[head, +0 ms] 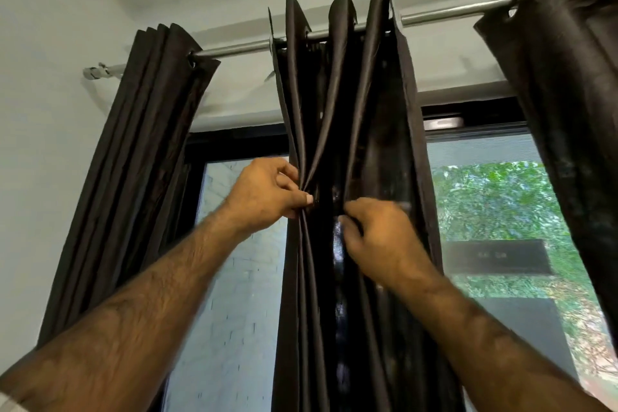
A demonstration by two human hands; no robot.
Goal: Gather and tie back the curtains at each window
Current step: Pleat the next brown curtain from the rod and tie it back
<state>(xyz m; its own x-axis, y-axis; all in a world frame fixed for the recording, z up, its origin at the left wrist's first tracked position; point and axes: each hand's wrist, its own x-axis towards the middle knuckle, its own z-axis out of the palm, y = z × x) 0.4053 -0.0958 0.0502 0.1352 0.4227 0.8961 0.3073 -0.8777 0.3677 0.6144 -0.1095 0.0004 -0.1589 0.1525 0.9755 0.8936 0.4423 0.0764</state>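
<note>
A dark brown middle curtain (347, 104) hangs in folds from a metal rod (451, 12). My left hand (267, 191) pinches the folds on the curtain's left side at mid height. My right hand (378, 234) grips the folds just to the right, slightly lower, fingers curled into the fabric. Both arms reach up from the bottom of the view. No tie-back is visible.
A bunched left curtain (133, 177) hangs near the white wall. A right curtain (575, 117) hangs at the frame's edge. The dark-framed window (491, 197) behind shows green foliage and a dark structure outside.
</note>
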